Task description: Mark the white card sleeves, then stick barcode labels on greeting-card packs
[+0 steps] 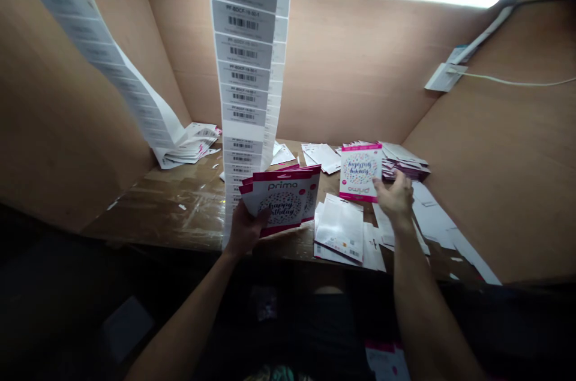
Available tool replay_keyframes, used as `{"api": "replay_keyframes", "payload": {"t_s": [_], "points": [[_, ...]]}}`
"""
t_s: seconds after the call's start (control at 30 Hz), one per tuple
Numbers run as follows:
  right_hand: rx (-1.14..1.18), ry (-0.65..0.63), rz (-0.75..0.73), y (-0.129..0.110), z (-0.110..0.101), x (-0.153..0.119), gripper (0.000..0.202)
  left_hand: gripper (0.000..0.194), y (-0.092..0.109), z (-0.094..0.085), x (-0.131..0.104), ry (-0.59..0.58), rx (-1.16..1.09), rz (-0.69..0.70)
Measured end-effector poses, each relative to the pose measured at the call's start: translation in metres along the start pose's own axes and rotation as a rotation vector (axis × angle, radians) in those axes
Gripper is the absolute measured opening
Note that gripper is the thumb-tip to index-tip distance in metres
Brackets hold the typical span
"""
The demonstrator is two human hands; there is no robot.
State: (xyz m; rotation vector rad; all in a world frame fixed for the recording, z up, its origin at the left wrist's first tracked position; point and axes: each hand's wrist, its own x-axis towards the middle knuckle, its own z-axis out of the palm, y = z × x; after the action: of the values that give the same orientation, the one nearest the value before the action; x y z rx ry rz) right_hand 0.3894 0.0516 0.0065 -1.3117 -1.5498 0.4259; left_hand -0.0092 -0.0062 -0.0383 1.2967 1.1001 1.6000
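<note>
Several flat white-and-magenta "happy birthday" packets [283, 204] are fanned out in my left hand [246, 228], the thumb across their front. The print on them stands upright. My right hand [396, 196] pinches the lower right edge of one single packet [360, 168], whose print is upside down. That packet is held up in front of a pile of packets [405, 159] at the back right. Below and between my hands, more packets [339, 226] lie back side up near the table's front edge.
A long strip of barcode labels [245, 45] hangs down just behind my left hand. Another label strip [130, 87] drapes along the left to a small pile [193, 144]. Cardboard walls [369, 69] enclose the table [180, 213]; a white cable box [445, 76] is on the right wall.
</note>
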Motion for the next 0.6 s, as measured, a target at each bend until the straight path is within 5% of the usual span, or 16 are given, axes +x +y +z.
{"api": "replay_keyframes", "payload": {"t_s": [0.07, 0.17, 0.23, 0.3, 0.4, 0.47, 0.6], "points": [[0.087, 0.137, 0.105, -0.021, 0.038, -0.023, 0.087, 0.056, -0.007, -0.002, -0.006, -0.053, 0.031, 0.03], [0.474, -0.143, 0.117, -0.06, 0.11, -0.06, 0.101, 0.059, -0.02, -0.001, -0.015, -0.121, 0.057, 0.106], [0.66, -0.247, 0.133, -0.081, 0.15, -0.082, 0.09, 0.064, -0.028, 0.003, -0.02, -0.11, 0.069, 0.129], [0.726, -0.208, 0.176, -0.091, 0.174, -0.097, 0.069, 0.065, -0.03, 0.008, -0.025, -0.063, 0.115, 0.119], [0.708, -0.006, 0.234, -0.093, 0.184, -0.104, 0.045, 0.057, -0.013, 0.018, -0.029, -0.06, 0.151, 0.074], [0.733, 0.069, 0.277, -0.093, 0.18, -0.1, 0.04, 0.052, 0.01, 0.026, -0.031, -0.194, 0.068, 0.023], [0.87, -0.064, 0.35, -0.099, 0.168, -0.088, 0.041, 0.049, 0.057, 0.038, -0.032, -0.463, -0.085, -0.087]]}}
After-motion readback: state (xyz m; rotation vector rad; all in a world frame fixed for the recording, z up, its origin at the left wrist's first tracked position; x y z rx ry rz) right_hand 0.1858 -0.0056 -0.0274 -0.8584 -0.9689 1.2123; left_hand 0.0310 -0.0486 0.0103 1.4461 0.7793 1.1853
